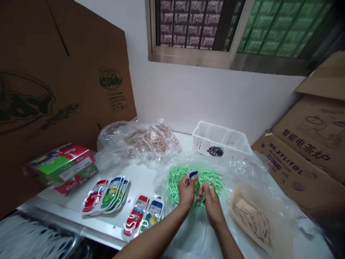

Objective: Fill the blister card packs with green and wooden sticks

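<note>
My left hand (186, 192) is closed around a small candy packet (194, 179) with blue, green and yellow printing, held upright. Close beside it on the right, my right hand (212, 203) has its fingers curled and pinched; whatever they hold is too small to make out. Both hands are over a heap of light green sticks (177, 183) lying on a clear plastic bag. Nearer the table's front edge lie a red packet (137, 217) and a blue-and-green packet (153, 215).
At left are a fanned stack of packets (111, 194) and shrink-wrapped boxes (68, 167). Behind stand a bag of brown sticks (151, 138) and a white plastic basket (221, 140). A tub of pale sticks (250, 217) sits at right. Cardboard boxes (299, 169) flank the table.
</note>
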